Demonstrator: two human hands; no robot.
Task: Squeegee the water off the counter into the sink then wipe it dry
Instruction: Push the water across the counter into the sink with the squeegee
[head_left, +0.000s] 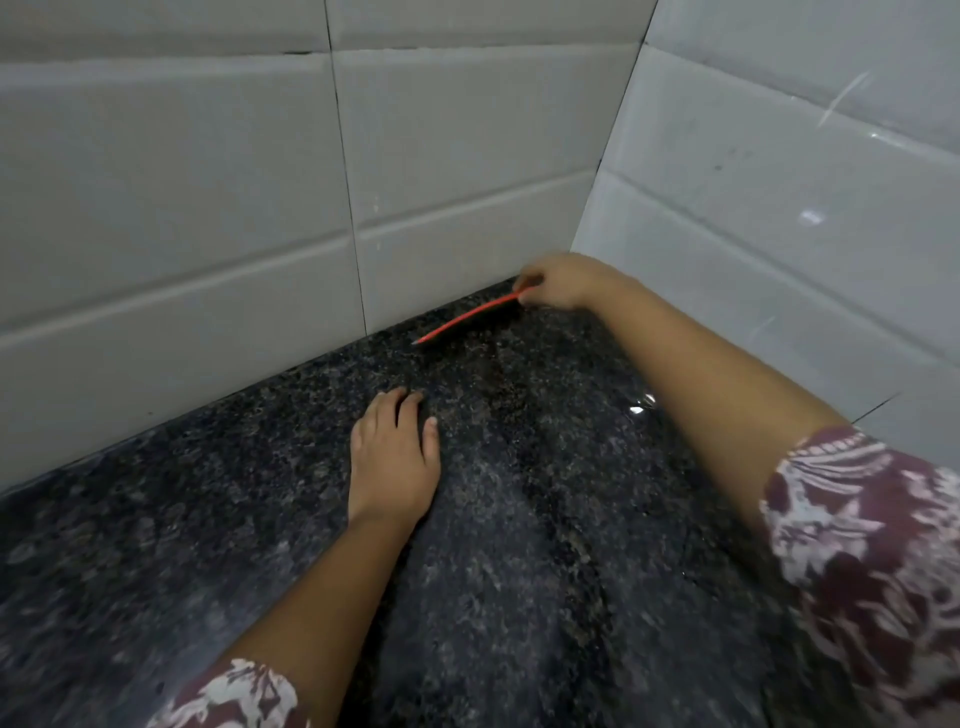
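On our dark speckled granite counter (519, 571) the left hand (392, 462) lies flat, fingers (400, 410) released. At one o'clock our right hand (563, 283) pinches the red-edged squeegee (467, 317); that thin grip may slip.

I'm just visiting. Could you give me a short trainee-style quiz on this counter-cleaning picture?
1. True or false: the right hand grips the red squeegee.
2. The left hand: A) holds a cloth; B) rests on the counter; C) grips the squeegee.
3. Fill in: the squeegee is near the ___ where two tiled walls meet.
Key: 1 true; 2 B; 3 corner.
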